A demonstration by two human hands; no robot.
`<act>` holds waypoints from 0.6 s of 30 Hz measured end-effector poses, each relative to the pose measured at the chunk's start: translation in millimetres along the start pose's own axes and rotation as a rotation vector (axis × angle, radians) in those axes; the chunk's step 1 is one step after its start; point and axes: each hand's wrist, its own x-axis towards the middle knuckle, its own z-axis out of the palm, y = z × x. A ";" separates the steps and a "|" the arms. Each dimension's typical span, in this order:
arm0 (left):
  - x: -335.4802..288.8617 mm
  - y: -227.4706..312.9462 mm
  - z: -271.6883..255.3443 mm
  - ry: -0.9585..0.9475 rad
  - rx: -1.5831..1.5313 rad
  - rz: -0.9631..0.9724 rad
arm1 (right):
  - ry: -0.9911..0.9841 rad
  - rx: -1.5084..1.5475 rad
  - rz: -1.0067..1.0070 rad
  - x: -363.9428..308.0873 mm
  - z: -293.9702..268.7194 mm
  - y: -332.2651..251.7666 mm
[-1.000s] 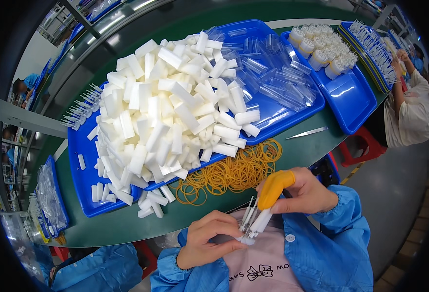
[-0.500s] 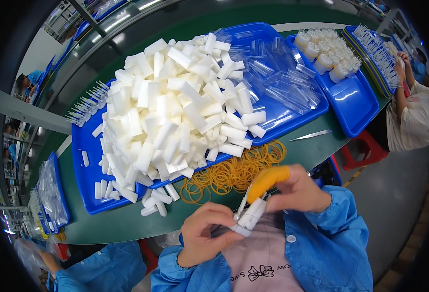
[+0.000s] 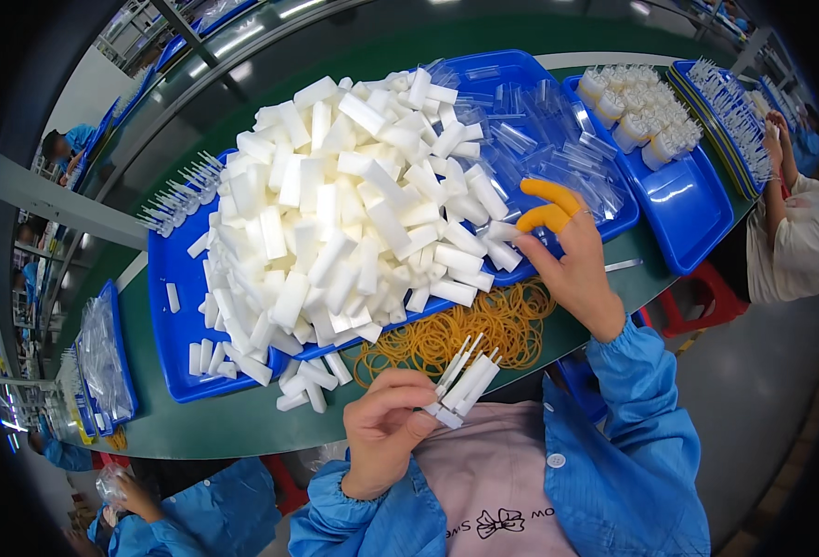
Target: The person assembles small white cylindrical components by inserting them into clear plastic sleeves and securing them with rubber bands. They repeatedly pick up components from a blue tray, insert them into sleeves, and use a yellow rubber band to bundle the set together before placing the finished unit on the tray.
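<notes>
In my head view, the left hand (image 3: 389,434) pinches a pronged white assembly (image 3: 465,385) while the right hand (image 3: 572,265), two fingers (image 3: 554,195) orange-sheathed, meets a white block (image 3: 499,231) beside the heap (image 3: 340,209).

Foam pieces (image 3: 335,204) heaped on trays (image 3: 170,339); tubes (image 3: 519,139) right of heap; rubber bands (image 3: 409,343) on table (image 3: 214,422) before trays

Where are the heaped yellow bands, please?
In the head view, slightly right of centre, the yellow bands lie on the table between the large blue tray and the left hand.

Green table (image 3: 210,434), blue trays (image 3: 172,265), yellow rubber bands (image 3: 419,343), loose white pieces (image 3: 315,376), partly hidden strip (image 3: 625,265), apparently metal
</notes>
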 end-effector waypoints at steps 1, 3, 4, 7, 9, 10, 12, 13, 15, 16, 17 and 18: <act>-0.9 0.1 -0.2 0.008 0.020 0.016 | 0.014 0.024 0.009 -0.7 -1.5 -2.2; -2.2 0.3 -1.5 0.014 0.120 0.084 | -0.132 0.277 0.219 0.3 -19.7 -19.0; -1.1 0.8 -1.7 0.005 0.198 0.135 | -0.201 0.399 0.327 -0.1 -29.7 -26.6; 4.8 7.0 1.7 -0.060 0.392 0.273 | -0.272 0.792 0.347 -9.3 -42.0 -35.1; 7.7 11.1 5.4 -0.105 0.475 0.328 | -0.369 0.929 0.363 -12.3 -40.7 -35.2; 8.2 12.0 7.4 -0.123 0.501 0.338 | -0.419 0.997 0.370 -13.4 -40.0 -35.7; 8.5 11.7 8.8 -0.145 0.545 0.347 | -0.480 1.078 0.499 -11.9 -41.2 -41.8; 8.3 11.3 8.6 -0.149 0.564 0.345 | -0.514 1.110 0.545 -11.0 -41.1 -43.4; 8.0 12.3 7.3 -0.171 0.590 0.348 | -0.566 1.135 0.616 -8.8 -39.8 -47.2; 8.5 13.4 6.6 -0.188 0.598 0.354 | -0.585 1.128 0.640 -8.2 -40.5 -47.8; 9.3 14.3 6.4 -0.204 0.606 0.359 | -0.607 1.121 0.664 -7.9 -41.5 -48.3; 8.5 17.4 5.4 -0.230 0.621 0.381 | -0.608 1.114 0.662 -7.2 -39.6 -51.2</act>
